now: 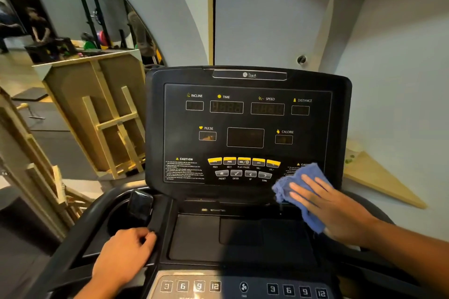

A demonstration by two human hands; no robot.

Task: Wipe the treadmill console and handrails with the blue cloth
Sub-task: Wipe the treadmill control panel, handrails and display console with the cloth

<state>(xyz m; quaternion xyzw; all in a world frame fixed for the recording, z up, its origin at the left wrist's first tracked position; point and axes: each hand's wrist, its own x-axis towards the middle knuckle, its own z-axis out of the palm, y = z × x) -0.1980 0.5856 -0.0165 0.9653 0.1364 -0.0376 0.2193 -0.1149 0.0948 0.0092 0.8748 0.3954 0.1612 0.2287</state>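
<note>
Treadmill console (245, 128) stands upright and dark, its right edge close to the pale wall (388, 80), little room that side; a wooden board (379, 177) leans at the wall right of the console. Left of the console, more open floor, then a plywood cabinet (97, 109) and gym gear behind it. Below the console, a flat tray recess (240, 238); a cup holder (126, 216) sits at the console's lower left. Right hand (332, 206) lies flat, fingers straight and spread, pressing the blue cloth (298, 189) against the console's lower right corner, covering part of the right caution label. Cloth is bunched, hanging past the console's bottom edge. Left hand (124, 257) rests below the cup holder, fingers curled over the black rim (155, 250) of the tray frame, gripping it. Speed preset buttons (192, 286) run along the bottom, below the tray.
</note>
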